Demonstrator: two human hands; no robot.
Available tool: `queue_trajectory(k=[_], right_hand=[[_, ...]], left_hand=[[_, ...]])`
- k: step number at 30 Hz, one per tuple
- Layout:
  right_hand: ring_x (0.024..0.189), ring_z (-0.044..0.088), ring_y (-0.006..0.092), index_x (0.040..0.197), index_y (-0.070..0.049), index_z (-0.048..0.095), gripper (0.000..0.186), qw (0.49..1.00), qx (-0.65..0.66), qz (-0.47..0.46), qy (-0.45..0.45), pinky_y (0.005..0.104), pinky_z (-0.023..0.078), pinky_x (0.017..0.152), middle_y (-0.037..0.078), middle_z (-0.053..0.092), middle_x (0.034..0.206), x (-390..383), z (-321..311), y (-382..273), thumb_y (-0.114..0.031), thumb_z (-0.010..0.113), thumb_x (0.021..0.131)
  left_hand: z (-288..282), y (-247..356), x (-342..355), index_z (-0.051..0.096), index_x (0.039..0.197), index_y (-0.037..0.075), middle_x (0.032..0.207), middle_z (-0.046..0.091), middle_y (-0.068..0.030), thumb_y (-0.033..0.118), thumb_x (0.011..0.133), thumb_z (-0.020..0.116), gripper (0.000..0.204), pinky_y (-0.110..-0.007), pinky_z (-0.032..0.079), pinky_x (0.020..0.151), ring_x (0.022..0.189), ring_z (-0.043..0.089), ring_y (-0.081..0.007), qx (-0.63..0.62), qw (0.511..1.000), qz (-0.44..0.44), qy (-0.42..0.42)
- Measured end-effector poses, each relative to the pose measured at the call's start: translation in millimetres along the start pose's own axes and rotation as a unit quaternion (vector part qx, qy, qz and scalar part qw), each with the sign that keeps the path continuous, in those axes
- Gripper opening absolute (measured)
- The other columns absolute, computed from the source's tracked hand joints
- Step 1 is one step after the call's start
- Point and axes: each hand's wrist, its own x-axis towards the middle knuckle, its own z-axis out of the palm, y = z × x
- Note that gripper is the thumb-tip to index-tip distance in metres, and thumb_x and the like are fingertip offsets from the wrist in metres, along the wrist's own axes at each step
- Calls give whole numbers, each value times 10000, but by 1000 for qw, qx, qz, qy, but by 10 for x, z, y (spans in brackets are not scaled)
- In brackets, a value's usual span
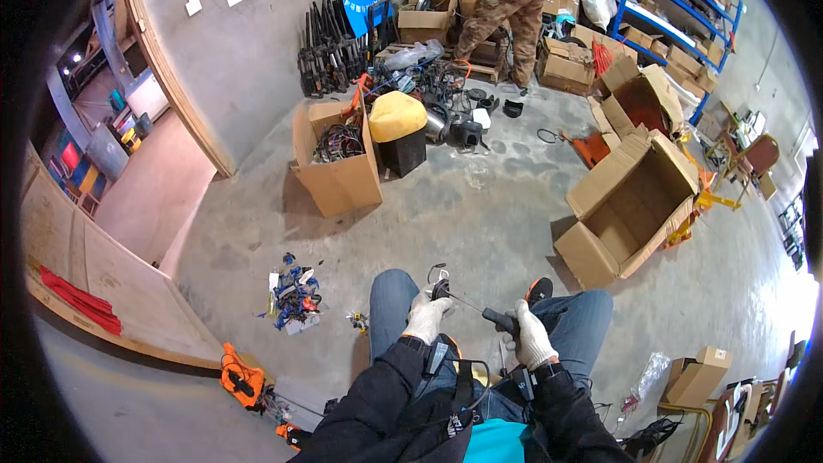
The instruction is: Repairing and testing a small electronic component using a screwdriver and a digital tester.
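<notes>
I am seated low, knees up, both hands in white gloves. My left hand (424, 315) grips a small dark part (441, 290) with a thin loop or wire above it, over my left thigh. My right hand (531, 334) is closed on the dark handle of a screwdriver-like tool (499, 319); its thin shaft reaches left to the part in my left hand. A pile of small blue and black parts (296, 296) lies on the floor to my left, with a few loose pieces (358, 322) beside my left leg.
Open cartons (626, 206) stand right; a box of cables (334, 180) and yellow-lidded bin (397, 141) ahead. A person in camouflage trousers (501, 17) stands among boxes at the back. An orange tool (240, 377) lies lower left. A doorway (167, 163) opens left; blue shelving (651, 9) is back right.
</notes>
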Motion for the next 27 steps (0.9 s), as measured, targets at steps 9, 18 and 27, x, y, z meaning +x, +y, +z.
queue_trajectory(k=[9,18,27], right_hand=[[578,556,116,1167,2,592,335,987,-140,-79,17,271,465,523,73,653,850,-101,53,-4,-295,639,1017],[630,582,140,1264,30,576,471,988,-74,-114,71,291,495,585,90,652,899,70,34,118,-349,670,1002],[579,563,140,1233,-16,578,362,988,-113,-93,54,304,483,545,89,648,909,48,-43,110,-310,607,1024]], left_hand=[[-26,10,35,583,1087,-40,972,650,-95,59,830,725,310,-314,589,769,799,669,-185,91,995,-36,-10],[-41,-146,109,629,1120,-26,913,656,-63,-1,822,713,311,-294,598,725,795,680,-170,-39,999,-28,17],[-9,2,39,567,1098,-33,989,631,-95,20,840,727,308,-307,614,751,788,670,-177,52,998,-44,-6]])
